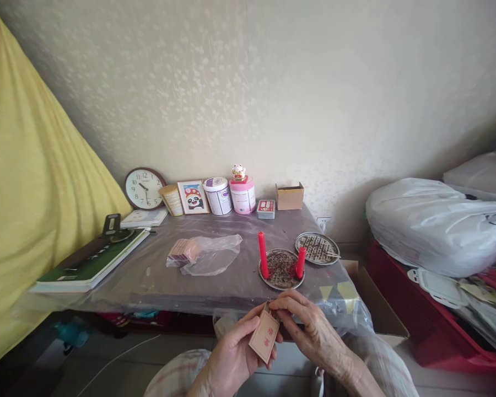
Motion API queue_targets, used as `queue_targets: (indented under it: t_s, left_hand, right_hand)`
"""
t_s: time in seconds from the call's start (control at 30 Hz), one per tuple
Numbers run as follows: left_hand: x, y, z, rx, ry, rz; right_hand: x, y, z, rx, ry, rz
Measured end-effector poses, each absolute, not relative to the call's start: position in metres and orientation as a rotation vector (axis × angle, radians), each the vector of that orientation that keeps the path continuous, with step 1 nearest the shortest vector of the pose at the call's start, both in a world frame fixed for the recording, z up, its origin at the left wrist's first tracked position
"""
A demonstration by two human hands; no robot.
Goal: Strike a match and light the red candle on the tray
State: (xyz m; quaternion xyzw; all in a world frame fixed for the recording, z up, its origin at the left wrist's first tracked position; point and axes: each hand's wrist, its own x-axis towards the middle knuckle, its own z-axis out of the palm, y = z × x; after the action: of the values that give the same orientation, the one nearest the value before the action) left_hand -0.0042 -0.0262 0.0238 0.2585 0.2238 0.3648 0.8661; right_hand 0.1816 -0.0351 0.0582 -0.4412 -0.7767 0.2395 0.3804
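Observation:
My left hand (231, 353) is closed around a small tan matchbox (264, 336) with red print, held just below the table's front edge. My right hand (310, 325) pinches at the box's top end, fingers pressed together; what they grip is too small to make out. Just beyond the hands, on the table (157, 281), a round metal tray (279, 271) holds two red candles: a tall one (263, 255) on its left and a shorter one (300, 262) on its right. Neither candle shows a flame.
A second round tray (316, 248) lies behind to the right. A clear plastic bag with small boxes (202, 252), books (86, 264), a clock (144, 188), tins, a picture frame and a cardboard box (290, 196) stand along the wall. White bags (434, 223) pile up at right.

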Motion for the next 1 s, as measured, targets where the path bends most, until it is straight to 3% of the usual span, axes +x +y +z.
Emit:
queue_targets:
  t_s: [1.0]
  left_hand:
    - [-0.002,-0.027,0.031,0.541,0.497,0.739]
  right_hand:
    - [0.19,-0.026,0.085,-1.053,-2.541,0.226]
